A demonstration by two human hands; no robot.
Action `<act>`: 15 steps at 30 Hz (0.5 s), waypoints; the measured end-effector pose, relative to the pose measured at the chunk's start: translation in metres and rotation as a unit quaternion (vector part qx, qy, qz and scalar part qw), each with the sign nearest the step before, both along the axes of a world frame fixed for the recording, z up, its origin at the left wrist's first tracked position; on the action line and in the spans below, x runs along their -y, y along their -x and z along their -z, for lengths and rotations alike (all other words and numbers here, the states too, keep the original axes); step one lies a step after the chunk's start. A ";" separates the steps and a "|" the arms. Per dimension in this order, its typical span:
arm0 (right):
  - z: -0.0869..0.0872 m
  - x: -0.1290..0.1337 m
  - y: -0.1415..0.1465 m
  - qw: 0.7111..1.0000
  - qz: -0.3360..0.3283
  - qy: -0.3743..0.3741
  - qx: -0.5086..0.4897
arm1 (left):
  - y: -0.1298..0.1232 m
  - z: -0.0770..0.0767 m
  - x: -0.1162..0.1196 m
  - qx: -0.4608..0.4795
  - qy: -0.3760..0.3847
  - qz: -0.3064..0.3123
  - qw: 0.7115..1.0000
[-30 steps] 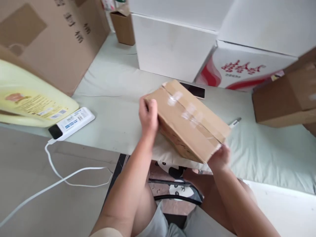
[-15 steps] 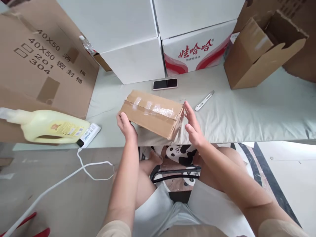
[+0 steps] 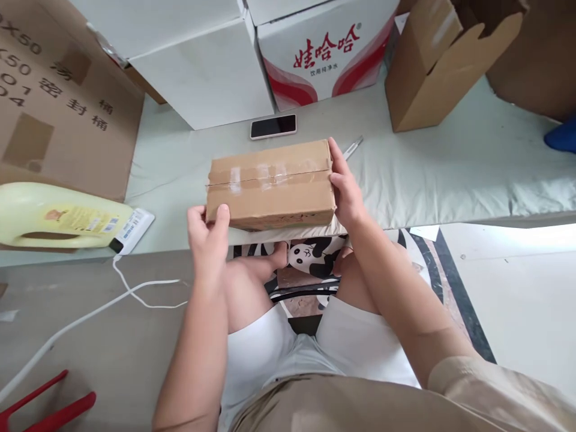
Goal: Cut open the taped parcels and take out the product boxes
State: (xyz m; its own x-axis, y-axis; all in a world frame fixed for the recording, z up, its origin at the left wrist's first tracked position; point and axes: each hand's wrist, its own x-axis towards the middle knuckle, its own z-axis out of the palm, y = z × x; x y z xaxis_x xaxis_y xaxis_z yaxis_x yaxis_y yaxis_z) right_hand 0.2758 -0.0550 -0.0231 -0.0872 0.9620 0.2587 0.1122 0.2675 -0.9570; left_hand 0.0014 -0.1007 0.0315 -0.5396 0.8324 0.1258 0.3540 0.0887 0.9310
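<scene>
A small cardboard box (image 3: 279,195), its seam covered with strips of clear tape, is held between my two hands over the table's front edge. My left hand (image 3: 209,237) grips its lower left corner, thumb on the front face. Against the right end presses my right hand (image 3: 345,189), fingers along the edge; the far side of the box hides some fingertips. Partly behind the right hand lies a box cutter (image 3: 353,147). A phone (image 3: 273,126) rests face up just beyond the box.
White cartons (image 3: 207,75) stand stacked at the back, beside an open-topped cardboard box (image 3: 441,72). At left are a large carton (image 3: 103,78), a yellow detergent bottle (image 3: 67,216) lying on its side, and a white power strip (image 3: 135,231) with its cable. Something blue (image 3: 560,137) shows at the right edge.
My right hand has closed onto the box's right end, where before it was apart with fingers spread. The box has turned more level. The whole view has shifted.
</scene>
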 end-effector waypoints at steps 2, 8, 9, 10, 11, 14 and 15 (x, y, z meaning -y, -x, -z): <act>-0.001 -0.002 -0.004 0.999 -0.006 0.005 -0.033 | 0.004 -0.023 0.001 -0.039 0.056 0.017 0.997; 0.000 0.000 -0.003 0.998 -0.001 -0.012 -0.054 | 0.002 -0.086 -0.006 -0.191 0.257 0.097 0.942; -0.001 0.002 -0.003 0.999 -0.001 -0.014 -0.048 | 0.000 -0.088 -0.010 -0.199 0.241 0.091 0.946; -0.001 0.003 -0.004 0.999 -0.001 -0.017 -0.044 | -0.002 -0.088 -0.017 -0.202 0.209 0.083 0.953; -0.002 0.005 -0.005 0.999 0.001 -0.019 -0.042 | -0.005 -0.085 -0.024 -0.204 0.168 0.080 0.961; -0.002 0.009 -0.008 0.999 0.005 -0.006 -0.039 | -0.016 -0.070 -0.049 -0.201 0.063 0.134 0.968; -0.003 0.010 -0.009 0.999 0.008 0.002 -0.039 | -0.020 -0.064 -0.056 -0.192 0.040 0.160 0.967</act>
State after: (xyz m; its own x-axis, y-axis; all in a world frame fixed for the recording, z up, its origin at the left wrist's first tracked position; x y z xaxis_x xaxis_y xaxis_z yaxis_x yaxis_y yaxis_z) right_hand 0.2849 -0.0654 -0.0205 -0.0516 0.9640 0.2609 0.0413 0.2631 -0.9639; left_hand 0.0217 -0.0444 0.0960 -0.1783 0.9647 0.1937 0.6930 -0.0166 0.7208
